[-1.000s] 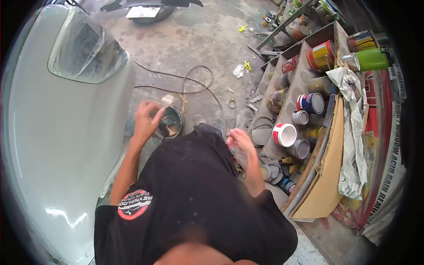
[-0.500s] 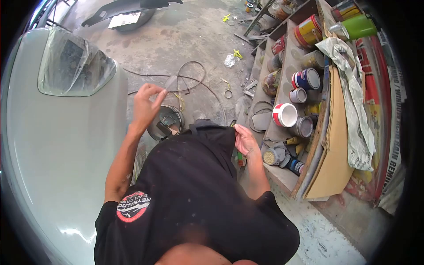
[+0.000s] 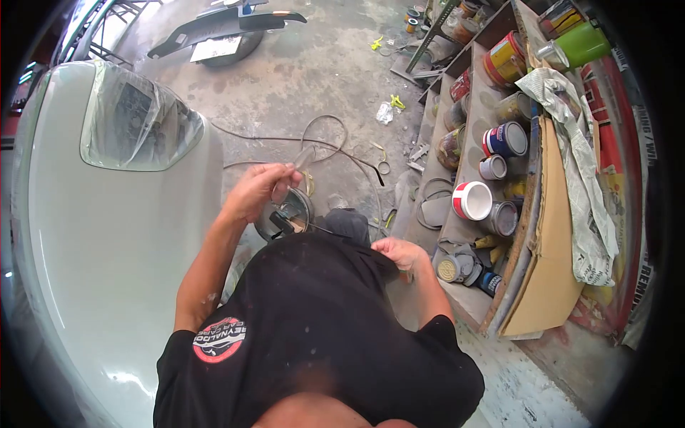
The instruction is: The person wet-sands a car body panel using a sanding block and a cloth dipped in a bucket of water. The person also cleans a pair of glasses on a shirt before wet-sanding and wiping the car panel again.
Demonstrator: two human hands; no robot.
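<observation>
My left hand (image 3: 262, 191) is closed in a pinch on what appear to be eyeglasses (image 3: 305, 157). A clear lens shows above the fingertips, and a thin dark temple reaches out to the right. At the waist, my right hand (image 3: 401, 253) pinches the hem of the black T-shirt (image 3: 314, 299) that I wear. The glasses are apart from the cloth. Beneath my left hand, an open bucket (image 3: 308, 207) stands on the floor with dark items inside.
A grey car body panel (image 3: 143, 235) with a plastic-masked window (image 3: 139, 128) stands at left. Paint cans (image 3: 472, 200) fill a wooden shelf (image 3: 464, 160) at right, with a respirator (image 3: 457, 267) low down. A hose (image 3: 264, 137) loops across the concrete floor. A bumper piece (image 3: 214, 32) lies beyond.
My left hand has turned and shifted slightly right and down with the glasses, whose temple now points right. My right hand has lowered the raised shirt hem. The camera view has shifted slightly.
</observation>
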